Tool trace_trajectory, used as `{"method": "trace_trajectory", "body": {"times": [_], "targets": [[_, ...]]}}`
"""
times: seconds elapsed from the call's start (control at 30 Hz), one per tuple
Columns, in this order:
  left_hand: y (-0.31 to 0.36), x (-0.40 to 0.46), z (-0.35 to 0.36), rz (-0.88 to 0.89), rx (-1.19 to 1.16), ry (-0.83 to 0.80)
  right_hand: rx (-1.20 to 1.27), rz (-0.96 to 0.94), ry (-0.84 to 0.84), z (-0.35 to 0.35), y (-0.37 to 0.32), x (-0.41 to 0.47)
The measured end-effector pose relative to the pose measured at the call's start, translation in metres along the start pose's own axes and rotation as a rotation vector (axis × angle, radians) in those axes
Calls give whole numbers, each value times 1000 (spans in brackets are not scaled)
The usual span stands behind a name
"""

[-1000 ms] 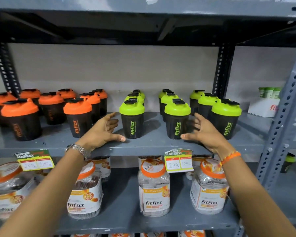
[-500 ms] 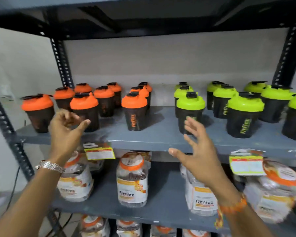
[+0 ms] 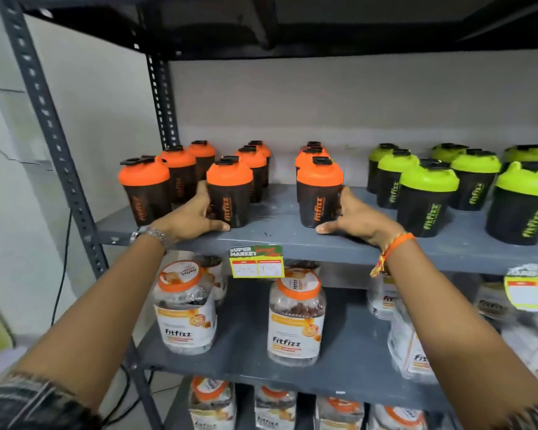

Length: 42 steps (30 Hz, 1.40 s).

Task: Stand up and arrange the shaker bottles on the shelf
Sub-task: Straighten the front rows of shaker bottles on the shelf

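Black shaker bottles stand upright on the grey shelf (image 3: 277, 214): orange-lidded ones on the left, green-lidded ones (image 3: 426, 198) on the right. My left hand (image 3: 193, 217) wraps the left side of the front middle orange-lidded shaker (image 3: 230, 193), thumb along its base. My right hand (image 3: 356, 218) wraps the right side of another front orange-lidded shaker (image 3: 319, 193), thumb at its base too. Both bottles rest on the shelf. A third front orange shaker (image 3: 145, 189) stands at the far left, with several more in rows behind.
A yellow price tag (image 3: 257, 262) hangs from the shelf's front edge. Clear jars with orange lids (image 3: 295, 321) fill the shelves below. A perforated metal upright (image 3: 56, 150) bounds the rack on the left, with a white wall beyond. Another shelf board sits overhead.
My view has swung left from the green shakers to the orange ones. Both hands moved forward from open in the air and now clasp two front orange-lidded shakers.
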State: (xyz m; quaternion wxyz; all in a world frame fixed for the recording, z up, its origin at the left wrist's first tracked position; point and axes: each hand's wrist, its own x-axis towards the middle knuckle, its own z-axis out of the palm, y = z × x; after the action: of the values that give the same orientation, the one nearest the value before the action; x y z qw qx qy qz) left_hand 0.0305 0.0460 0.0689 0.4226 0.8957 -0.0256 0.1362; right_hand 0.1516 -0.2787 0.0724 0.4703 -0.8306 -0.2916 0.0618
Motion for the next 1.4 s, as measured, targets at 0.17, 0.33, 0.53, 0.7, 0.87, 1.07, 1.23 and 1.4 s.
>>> {"method": "trace_trajectory", "body": {"times": [0.17, 0.33, 0.53, 0.7, 0.87, 1.07, 1.23, 1.4], "targets": [[4, 10, 3, 42, -54, -56, 70, -24, 34, 3, -6, -6], [-8, 6, 5, 103, -73, 15, 79, -33, 115, 5, -3, -15], [-11, 0, 2, 99, -62, -18, 61, -30, 135, 7, -9, -19], [-9, -1, 3, 102, -44, -37, 78, -24, 130, 6, -10, -21], [-12, 0, 3, 93, -26, -29, 91, -17, 115, 4, -8, -19], [-12, -1, 3, 77, -13, -24, 100, -5, 95, 3, -4, -16], [-12, -1, 2, 53, -2, -17, 105, -8, 87, 3, -4, -15], [-6, -3, 5, 11, -29, -7, 107, -1, 83, 4, -2, -14]]}}
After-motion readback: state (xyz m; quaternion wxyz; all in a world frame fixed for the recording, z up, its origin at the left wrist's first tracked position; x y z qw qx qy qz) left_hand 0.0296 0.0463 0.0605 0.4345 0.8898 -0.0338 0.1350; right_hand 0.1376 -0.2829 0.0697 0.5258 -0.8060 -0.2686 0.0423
